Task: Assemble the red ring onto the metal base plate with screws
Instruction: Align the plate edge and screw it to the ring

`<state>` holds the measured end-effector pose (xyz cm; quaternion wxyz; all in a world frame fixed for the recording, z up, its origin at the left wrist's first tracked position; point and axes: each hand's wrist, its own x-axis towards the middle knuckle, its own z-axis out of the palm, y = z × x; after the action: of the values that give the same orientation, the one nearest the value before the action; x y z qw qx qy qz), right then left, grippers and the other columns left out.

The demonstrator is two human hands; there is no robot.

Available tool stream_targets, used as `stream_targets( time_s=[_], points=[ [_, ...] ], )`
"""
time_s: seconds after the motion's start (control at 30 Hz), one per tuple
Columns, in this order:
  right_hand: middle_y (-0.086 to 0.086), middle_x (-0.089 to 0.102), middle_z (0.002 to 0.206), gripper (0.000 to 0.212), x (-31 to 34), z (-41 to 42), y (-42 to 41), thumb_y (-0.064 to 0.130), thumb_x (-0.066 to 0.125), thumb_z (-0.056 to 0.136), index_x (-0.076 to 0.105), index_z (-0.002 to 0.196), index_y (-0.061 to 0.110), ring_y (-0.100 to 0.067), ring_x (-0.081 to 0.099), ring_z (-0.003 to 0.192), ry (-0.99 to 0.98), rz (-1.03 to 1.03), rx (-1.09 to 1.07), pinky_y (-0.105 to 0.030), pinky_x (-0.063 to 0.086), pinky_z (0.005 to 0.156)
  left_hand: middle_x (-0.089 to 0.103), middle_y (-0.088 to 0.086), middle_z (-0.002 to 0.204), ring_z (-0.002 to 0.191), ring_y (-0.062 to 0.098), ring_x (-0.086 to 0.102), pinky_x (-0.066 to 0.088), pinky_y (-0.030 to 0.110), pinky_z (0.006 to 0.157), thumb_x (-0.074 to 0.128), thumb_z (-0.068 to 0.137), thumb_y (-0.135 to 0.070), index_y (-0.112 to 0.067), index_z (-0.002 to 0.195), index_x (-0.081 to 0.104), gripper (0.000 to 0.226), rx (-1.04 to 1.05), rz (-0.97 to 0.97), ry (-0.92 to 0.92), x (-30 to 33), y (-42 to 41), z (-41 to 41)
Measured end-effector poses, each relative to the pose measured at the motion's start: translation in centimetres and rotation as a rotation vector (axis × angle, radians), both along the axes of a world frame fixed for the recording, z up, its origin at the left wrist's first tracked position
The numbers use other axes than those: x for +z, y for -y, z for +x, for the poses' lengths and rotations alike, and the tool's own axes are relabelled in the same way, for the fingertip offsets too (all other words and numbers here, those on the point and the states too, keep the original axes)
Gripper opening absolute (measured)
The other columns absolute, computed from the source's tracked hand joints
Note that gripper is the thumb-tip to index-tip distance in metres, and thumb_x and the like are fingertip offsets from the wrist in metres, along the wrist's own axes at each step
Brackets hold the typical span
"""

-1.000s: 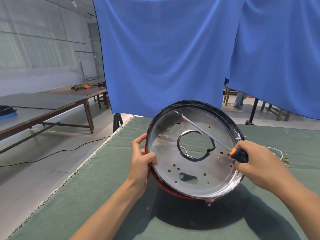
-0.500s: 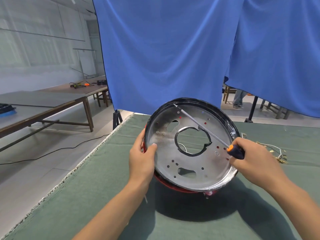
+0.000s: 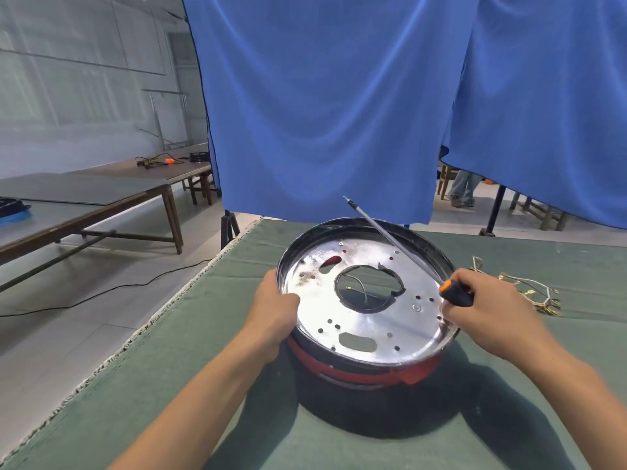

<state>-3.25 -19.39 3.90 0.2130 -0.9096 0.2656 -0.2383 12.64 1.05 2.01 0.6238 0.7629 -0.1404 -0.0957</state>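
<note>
A round shiny metal base plate [image 3: 400, 330] with a large centre hole and several small holes sits on top of the red ring [image 3: 342, 369], whose lower edge shows beneath the plate's near side. My left hand [image 3: 273, 312] grips the plate's left rim, thumb over the edge. My right hand [image 3: 481, 312] holds a screwdriver [image 3: 390, 242] by its black and orange handle at the plate's right rim. Its long shaft slants up and left over the plate, tip in the air above the far rim. One screw head [image 3: 416, 307] shows on the plate near the handle.
A green cloth covers the work table [image 3: 176, 385], whose left edge runs diagonally. A bundle of wires with brass terminals [image 3: 529, 293] lies to the right of the plate. Blue curtains [image 3: 325, 106] hang behind. Long wooden tables [image 3: 84, 198] stand at left.
The plate and ring have tipped from steeply tilted toward me to nearly flat on the table. The screwdriver shaft has lifted off the plate's face and now points higher.
</note>
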Motion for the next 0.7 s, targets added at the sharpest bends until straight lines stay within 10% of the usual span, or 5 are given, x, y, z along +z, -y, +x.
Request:
stream_targets(
  time_s=[0.3, 0.6, 0.7],
  points=[
    [0.016, 0.058, 0.071, 0.028, -0.1, 0.2, 0.1, 0.017, 0.072, 0.072, 0.054, 0.065, 0.036, -0.007, 0.053, 0.069, -0.034, -0.009, 0.018, -0.023, 0.033, 0.055, 0.05, -0.001, 0.056, 0.046, 0.013, 0.039, 0.026, 0.015, 0.033, 0.039, 0.079, 0.015, -0.01, 0.078, 0.057, 0.03, 0.111, -0.074, 0.003, 0.1, -0.1, 0.2],
    [0.013, 0.062, 0.07, 0.023, -0.4, 0.3, -0.2, 0.034, 0.077, 0.072, 0.055, 0.065, 0.035, -0.016, 0.057, 0.071, -0.005, -0.007, 0.052, -0.035, 0.046, 0.066, 0.055, 0.004, 0.073, 0.055, 0.014, 0.046, 0.034, 0.023, 0.046, 0.044, 0.084, 0.007, -0.009, 0.098, 0.061, 0.028, 0.2, -0.19, -0.125, -1.0, 0.4, 0.1],
    [0.01, 0.062, 0.068, 0.023, -0.6, 0.5, -0.4, 0.027, 0.077, 0.073, 0.056, 0.065, 0.033, -0.019, 0.058, 0.07, -0.025, 0.001, 0.07, -0.034, 0.047, 0.066, 0.054, 0.005, 0.067, 0.058, 0.019, 0.047, 0.036, 0.027, 0.053, 0.046, 0.076, 0.011, -0.007, 0.077, 0.057, 0.021, 0.121, -0.063, -0.111, -0.9, 0.1, 0.5]
  ],
)
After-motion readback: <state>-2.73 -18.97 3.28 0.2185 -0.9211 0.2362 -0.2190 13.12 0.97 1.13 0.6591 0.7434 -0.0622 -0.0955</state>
